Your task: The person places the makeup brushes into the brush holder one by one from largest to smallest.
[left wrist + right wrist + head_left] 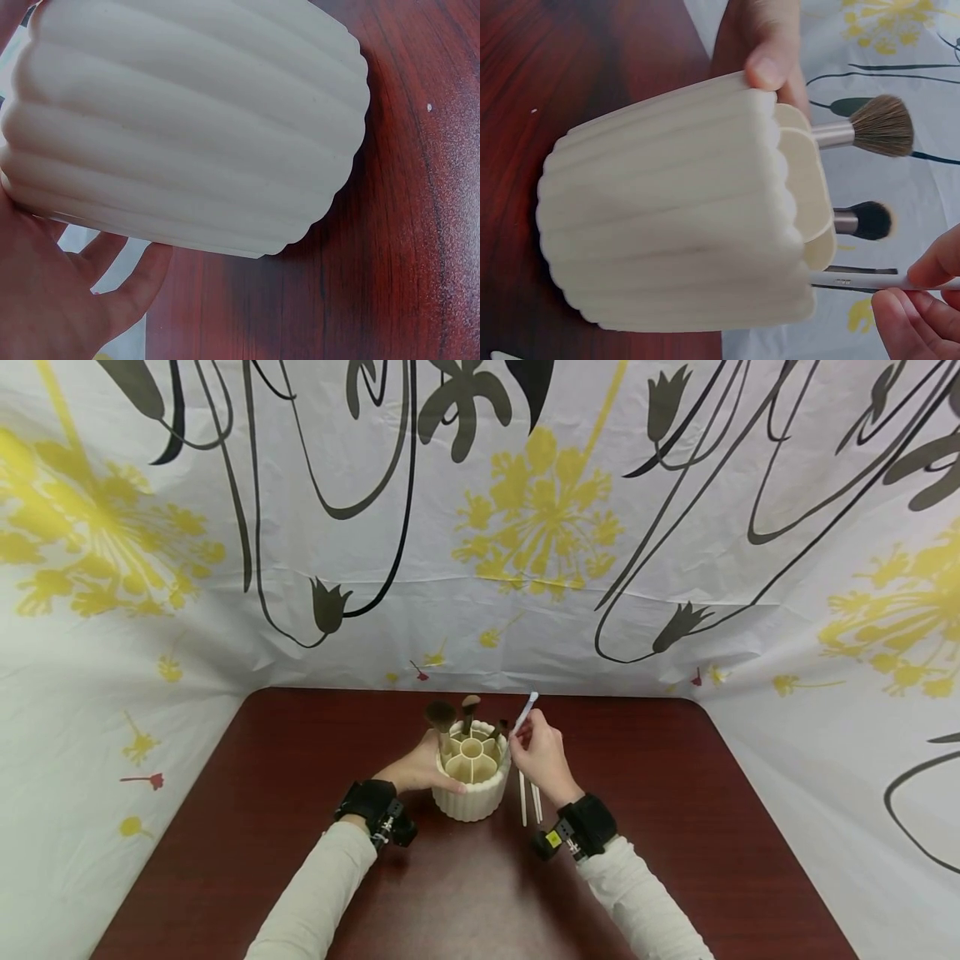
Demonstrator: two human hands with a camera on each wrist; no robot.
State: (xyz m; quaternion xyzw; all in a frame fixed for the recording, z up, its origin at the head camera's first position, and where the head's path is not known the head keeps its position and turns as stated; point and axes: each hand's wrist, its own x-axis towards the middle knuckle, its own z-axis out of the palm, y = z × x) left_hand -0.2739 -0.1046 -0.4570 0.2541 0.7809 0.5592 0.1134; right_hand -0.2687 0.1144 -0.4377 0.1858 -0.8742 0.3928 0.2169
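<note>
A cream, ribbed makeup brush holder (470, 806) with a scalloped rim and several compartments stands on the table. My left hand (422, 768) grips its left side near the rim, thumb on the front; in the left wrist view some fingers extend beyond the wall. A fluffy brush (883, 127) and a smaller dark-tipped brush (871, 220) stand in it, bristles up. At the right rim my right hand (542, 756) pinches a slim white stick (855, 280) bearing small print. Its lower end reaches the holder's rim; whether it is inside is hard to tell. A thin dark-tipped brush (501, 727) stands close by.
Thin white sticks (523, 802) lie on the dark red wooden table (315, 727), just right of the holder. Behind the table's far edge hangs a white cloth (420, 643) with yellow and grey flower prints, which also runs along both sides.
</note>
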